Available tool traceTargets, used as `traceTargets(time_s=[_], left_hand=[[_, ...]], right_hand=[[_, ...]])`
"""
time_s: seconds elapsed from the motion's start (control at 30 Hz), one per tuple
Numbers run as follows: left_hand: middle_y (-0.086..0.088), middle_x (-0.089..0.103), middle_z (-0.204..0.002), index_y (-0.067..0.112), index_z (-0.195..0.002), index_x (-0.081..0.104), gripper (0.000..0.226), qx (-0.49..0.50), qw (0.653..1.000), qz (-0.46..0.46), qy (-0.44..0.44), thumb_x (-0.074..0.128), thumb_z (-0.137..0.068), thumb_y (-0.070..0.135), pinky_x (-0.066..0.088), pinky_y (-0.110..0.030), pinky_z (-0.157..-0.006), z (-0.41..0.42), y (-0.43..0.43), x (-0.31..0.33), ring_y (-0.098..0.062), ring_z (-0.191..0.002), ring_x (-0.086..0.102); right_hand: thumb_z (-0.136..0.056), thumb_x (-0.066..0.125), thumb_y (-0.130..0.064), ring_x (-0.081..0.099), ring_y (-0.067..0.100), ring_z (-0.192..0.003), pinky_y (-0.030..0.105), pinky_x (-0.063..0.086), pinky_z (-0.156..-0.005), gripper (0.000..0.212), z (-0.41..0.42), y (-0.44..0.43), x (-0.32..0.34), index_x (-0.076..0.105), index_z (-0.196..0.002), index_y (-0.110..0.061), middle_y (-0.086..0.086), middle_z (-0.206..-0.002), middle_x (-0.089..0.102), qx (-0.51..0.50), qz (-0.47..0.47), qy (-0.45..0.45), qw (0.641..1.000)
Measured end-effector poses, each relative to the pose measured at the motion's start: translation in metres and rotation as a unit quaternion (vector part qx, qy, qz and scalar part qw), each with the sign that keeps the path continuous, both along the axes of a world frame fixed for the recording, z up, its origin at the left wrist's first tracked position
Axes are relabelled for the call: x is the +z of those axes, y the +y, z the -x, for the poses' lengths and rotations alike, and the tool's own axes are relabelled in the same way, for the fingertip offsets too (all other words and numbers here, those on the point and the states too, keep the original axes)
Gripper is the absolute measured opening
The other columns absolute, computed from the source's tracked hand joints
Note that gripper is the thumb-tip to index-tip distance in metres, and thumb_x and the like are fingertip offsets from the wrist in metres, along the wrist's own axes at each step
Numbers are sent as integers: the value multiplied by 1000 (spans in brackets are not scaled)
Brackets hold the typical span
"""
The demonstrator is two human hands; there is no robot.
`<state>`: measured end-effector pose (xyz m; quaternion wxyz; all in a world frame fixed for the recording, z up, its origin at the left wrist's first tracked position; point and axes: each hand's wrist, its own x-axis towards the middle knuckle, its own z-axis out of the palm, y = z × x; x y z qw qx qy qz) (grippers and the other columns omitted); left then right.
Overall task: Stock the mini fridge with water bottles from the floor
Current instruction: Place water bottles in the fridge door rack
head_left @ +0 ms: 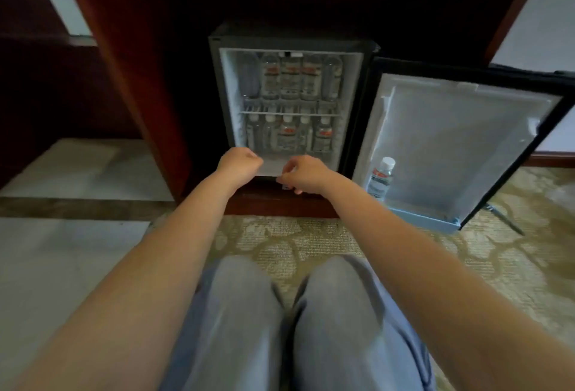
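the fridge (215,85) stands open, its door (466,141) swung to the right. upper bottles (291,79) fill the top shelf and lower bottles (287,135) stand below. one door bottle (381,179) stands in the door's tray. the left hand (241,162) is a fist at the fridge's front lip, holding nothing seen. the right hand (306,174) curls beside it; whether it pinches anything cannot be told.
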<state>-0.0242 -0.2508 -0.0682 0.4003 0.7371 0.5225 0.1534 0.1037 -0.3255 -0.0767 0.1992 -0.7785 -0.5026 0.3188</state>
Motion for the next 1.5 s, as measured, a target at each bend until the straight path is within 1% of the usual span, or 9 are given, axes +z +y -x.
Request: traceTargets(time_s=[0.07, 0.13, 0.23, 0.5, 0.7, 0.8, 1.1, 1.27, 1.5], left_hand=[[1, 50, -74, 14, -86, 57, 12, 31, 999, 0, -7, 50, -95, 19, 41, -32, -74, 40, 5, 6, -15, -69, 47], [-1, 56, -87, 15, -91, 61, 11, 58, 998, 0, -6, 52, -95, 20, 42, -30, -75, 84, 11, 7, -18, -80, 53], [-6, 57, -87, 10, -86, 61, 14, 118, 993, 14, -8, 53, -95, 17, 45, -20, -57, 156, 17, 0, -19, -75, 54], [-13, 57, -110, 5, -114, 61, 26, 280, 958, 56, -6, 54, -92, 18, 41, -34, -73, 326, 3, -56, -27, -96, 52], [-14, 56, -92, -3, -114, 61, 30, 378, 919, 108, -11, 56, -91, 16, 41, -28, -63, 423, -24, -109, -27, -89, 51], [-20, 62, -110, 1, -110, 64, 27, 430, 896, 111, -2, 58, -89, 16, 47, -40, -88, 457, -43, -138, -35, -106, 57], [-13, 62, -93, 6, -96, 67, 15, 530, 838, 132, 5, 57, -87, 14, 47, -37, -87, 509, -110, -207, -30, -92, 58], [-15, 63, -115, 3, -114, 62, 27, 570, 811, 132, 9, 56, -90, 14, 44, -33, -84, 522, -129, -230, -28, -102, 57], [-14, 44, -141, 7, -137, 45, 53, 575, 805, 108, 98, 59, -88, 21, 42, -40, -100, 559, -116, -239, -32, -124, 47]], right_hand=[[-91, 61, -35, 65, 26, -91, 40, 52, -85, 33, 40, 12, 14, 60, -110, -8, 11, -104, 67, 62, -11, -29, 998], [-91, 60, -35, 63, 24, -91, 40, 51, -83, 31, 82, 21, 23, 59, -110, -10, 8, -101, 63, 119, -24, -44, 992], [-90, 60, -35, 61, 23, -86, 38, 51, -78, 29, 147, 34, 27, 61, -105, -10, 3, -88, 61, 182, -39, -56, 981], [-90, 60, -35, 56, 22, -107, 35, 47, -86, 32, 310, 56, -7, 62, -111, -11, 5, -120, 59, 329, -26, -79, 941], [-90, 60, -34, 58, 22, -101, 36, 50, -83, 32, 390, 61, -54, 60, -112, -11, 6, -115, 61, 391, 13, -65, 918], [-89, 61, -33, 58, 22, -100, 35, 51, -84, 32, 416, 63, -78, 59, -113, -12, 5, -115, 59, 402, 31, -51, 914], [-91, 58, -31, 58, 21, -96, 33, 49, -79, 28, 450, 43, -147, 57, -112, -13, 4, -110, 59, 383, 61, 11, 922], [-91, 57, -32, 57, 21, -97, 37, 53, -82, 33, 456, 26, -174, 55, -118, -13, 6, -117, 58, 394, 97, 4, 914], [-92, 56, -35, 58, 20, -95, 33, 50, -83, 38, 487, 29, -167, 53, -124, -15, 5, -119, 57, 441, 80, -3, 894]])
